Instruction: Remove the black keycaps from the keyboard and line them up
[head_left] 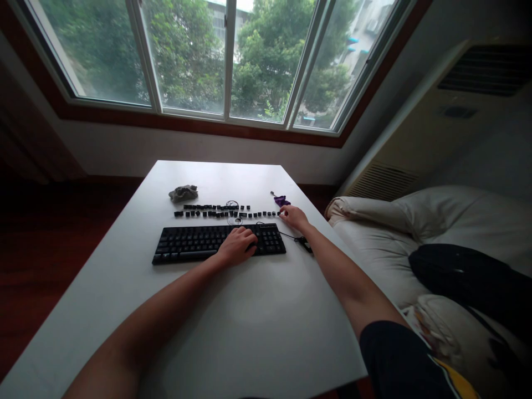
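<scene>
While the left hand (238, 245) lies palm down on the right half of the black keyboard (187, 244), mid-frame, the right hand (294, 218) reaches to the right end of the nearer row of small black keycaps (243, 215). Right fingers nearly together, tips at the last keycap; can't tell if gripped or just touched. Left fingers loosely bent over the keys, undersides hidden, can't tell if anything's held. Keycaps: two rough rows just above the keyboard, center of frame. White surface (249, 338) runs from bottom to middle of frame. Grey crumpled cloth (183, 193) left of center, above the rows; purple item (282, 201) right of center, just above the right hand. Window (266, 72) across top, pale sofa (374, 230) at right, dark bag (461, 271) on it
</scene>
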{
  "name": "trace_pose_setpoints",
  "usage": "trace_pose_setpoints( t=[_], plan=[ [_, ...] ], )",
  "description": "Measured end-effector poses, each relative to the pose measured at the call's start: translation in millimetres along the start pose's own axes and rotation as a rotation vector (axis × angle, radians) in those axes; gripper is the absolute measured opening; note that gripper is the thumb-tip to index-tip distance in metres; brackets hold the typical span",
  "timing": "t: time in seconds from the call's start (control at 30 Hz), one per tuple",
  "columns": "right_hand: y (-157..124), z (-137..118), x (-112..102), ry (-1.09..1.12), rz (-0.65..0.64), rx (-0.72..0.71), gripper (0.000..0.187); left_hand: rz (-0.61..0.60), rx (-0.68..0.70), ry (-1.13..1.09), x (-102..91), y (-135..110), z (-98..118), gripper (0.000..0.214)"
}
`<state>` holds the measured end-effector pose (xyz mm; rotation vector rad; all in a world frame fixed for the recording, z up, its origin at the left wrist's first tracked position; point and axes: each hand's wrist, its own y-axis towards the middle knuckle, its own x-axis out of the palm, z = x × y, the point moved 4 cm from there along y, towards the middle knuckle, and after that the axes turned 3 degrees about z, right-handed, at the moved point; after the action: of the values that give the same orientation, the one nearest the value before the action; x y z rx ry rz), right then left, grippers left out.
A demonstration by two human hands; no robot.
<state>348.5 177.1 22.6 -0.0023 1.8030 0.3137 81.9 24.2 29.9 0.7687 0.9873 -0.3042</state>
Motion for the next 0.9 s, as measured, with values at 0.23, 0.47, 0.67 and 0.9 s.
trace_pose_setpoints(
  t=[0.23,0.47,0.67,0.9],
  plan=[
    [-1,4,11,0.013,0.038,0.032,0.023,-0.004,0.014,0.010,0.3,0,0,0.011],
    [1,8,13,0.073,0.015,0.019,0.027,-0.008,-0.006,0.004,2.0,1,0,0.012],
    [0,8,8,0.132,0.006,-0.001,0.030,-0.003,0.001,0.011,2.1,1,-1,0.011],
    [-15,-23,-21,0.307,0.251,-0.044,0.023,-0.002,-0.016,0.023,1.5,1,2,0.012]
  ],
)
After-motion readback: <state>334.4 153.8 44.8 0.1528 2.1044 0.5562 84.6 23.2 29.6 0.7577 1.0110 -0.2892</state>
